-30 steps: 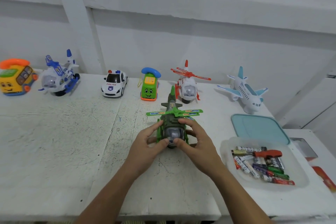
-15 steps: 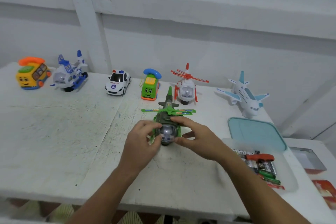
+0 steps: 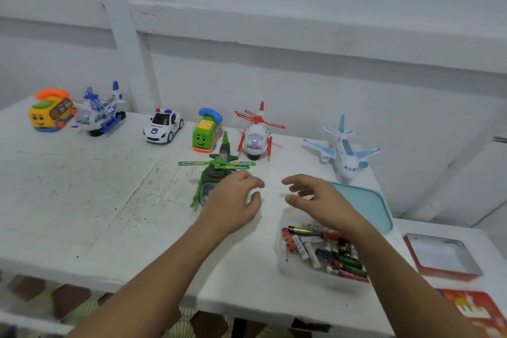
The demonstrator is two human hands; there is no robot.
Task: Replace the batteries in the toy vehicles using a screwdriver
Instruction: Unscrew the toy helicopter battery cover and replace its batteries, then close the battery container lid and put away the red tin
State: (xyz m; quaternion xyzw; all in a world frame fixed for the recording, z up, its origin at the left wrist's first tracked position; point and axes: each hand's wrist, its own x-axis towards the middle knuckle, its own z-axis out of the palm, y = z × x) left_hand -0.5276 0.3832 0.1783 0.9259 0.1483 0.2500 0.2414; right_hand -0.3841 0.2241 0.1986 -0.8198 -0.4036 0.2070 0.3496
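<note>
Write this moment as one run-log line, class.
left hand: open, at green helicopter | right hand: open, empty | screwdriver: in battery tub

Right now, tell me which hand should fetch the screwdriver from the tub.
Right. The right hand hovers open beside the tub holding the red-handled screwdriver; the left hand is by the green helicopter, farther away.

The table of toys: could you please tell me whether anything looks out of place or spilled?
Only the green helicopter sits forward of the toy row, partly behind the left hand. Batteries lie inside their tub; nothing spilled.
</note>
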